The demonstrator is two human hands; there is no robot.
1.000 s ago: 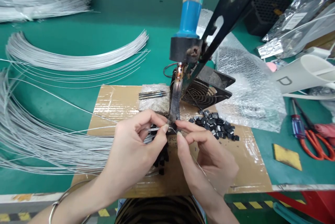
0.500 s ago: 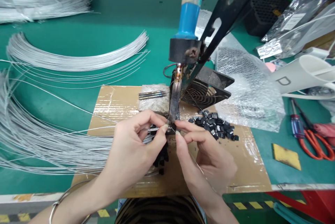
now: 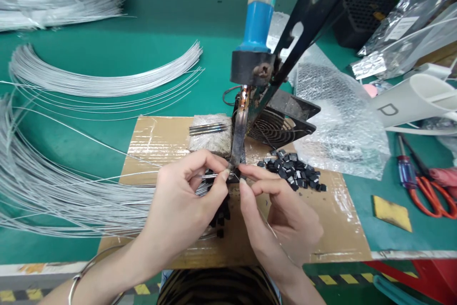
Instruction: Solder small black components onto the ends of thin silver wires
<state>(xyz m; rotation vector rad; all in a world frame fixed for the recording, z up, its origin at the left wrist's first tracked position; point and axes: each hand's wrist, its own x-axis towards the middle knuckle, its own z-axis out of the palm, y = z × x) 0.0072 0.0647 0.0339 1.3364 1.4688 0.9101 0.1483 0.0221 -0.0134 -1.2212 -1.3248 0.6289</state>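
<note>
Beneath the tip of a blue-handled soldering iron (image 3: 257,26), my two hands meet with fingertips close together. My left hand (image 3: 183,202) pinches a thin grey wire (image 3: 209,176) between thumb and forefinger, its end at the iron's tip. My right hand (image 3: 282,212) is closed in a pinch on a thin strand of solder wire (image 3: 268,226), which trails down across the palm. What lies right under the tip is small and partly hidden by my fingers. Small black connector pieces (image 3: 221,214) show below my left fingers.
Bundles of grey wires (image 3: 107,210) spread to the left. On the cardboard (image 3: 342,229) lie a pile of black pieces (image 3: 298,172) and a wrapped block (image 3: 210,141). A fan (image 3: 282,122) stands behind the iron's bracket (image 3: 303,24). Scissors (image 3: 433,198) and a yellow sponge (image 3: 392,213) are at right.
</note>
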